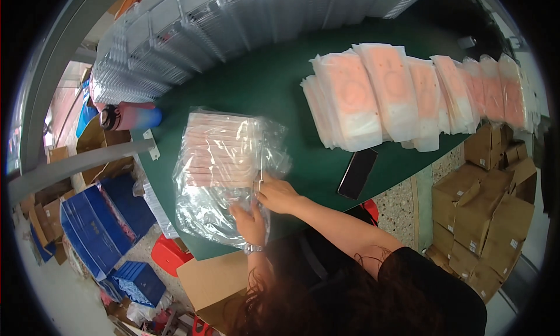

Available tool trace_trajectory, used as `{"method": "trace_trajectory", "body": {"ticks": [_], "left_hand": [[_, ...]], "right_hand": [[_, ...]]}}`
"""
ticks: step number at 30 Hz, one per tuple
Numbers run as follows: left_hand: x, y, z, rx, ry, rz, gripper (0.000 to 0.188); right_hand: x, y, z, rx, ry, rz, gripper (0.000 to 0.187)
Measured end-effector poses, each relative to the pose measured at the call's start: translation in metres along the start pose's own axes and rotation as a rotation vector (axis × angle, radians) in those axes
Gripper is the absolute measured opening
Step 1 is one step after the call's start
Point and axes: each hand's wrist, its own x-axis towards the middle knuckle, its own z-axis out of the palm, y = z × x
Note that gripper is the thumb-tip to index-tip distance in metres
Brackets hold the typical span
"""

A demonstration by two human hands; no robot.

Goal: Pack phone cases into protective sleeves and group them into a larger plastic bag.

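A large clear plastic bag (210, 216) lies flat on the green table, with a row of pale pink packets (219, 155) inside it. My left hand (251, 221), with a metal-banded watch at its wrist, pinches the bag near its lower right edge. Just above it, my right hand (279, 195) is closed on the same edge of the bag, beside the packets' ends. A thin bright line runs up from the right fingers along that edge; whether it is a fold or a separate thing I cannot make out.
Piles of white-and-orange packets (344, 97) cover the table's right side, near a black phone (357, 174). Clear plastic trays (204, 33) line the back. A pink-and-blue bottle (131, 116) lies at the left. Cardboard boxes (484, 210) stand on the floor at right.
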Motion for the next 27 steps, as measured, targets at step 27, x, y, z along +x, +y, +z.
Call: {"method": "trace_trajectory", "body": {"ticks": [27], "left_hand": [[0.056, 0.038, 0.007, -0.315, 0.015, -0.144, 0.063]], "right_hand": [[-0.147, 0.077, -0.08, 0.814, 0.216, 0.169, 0.023]]}}
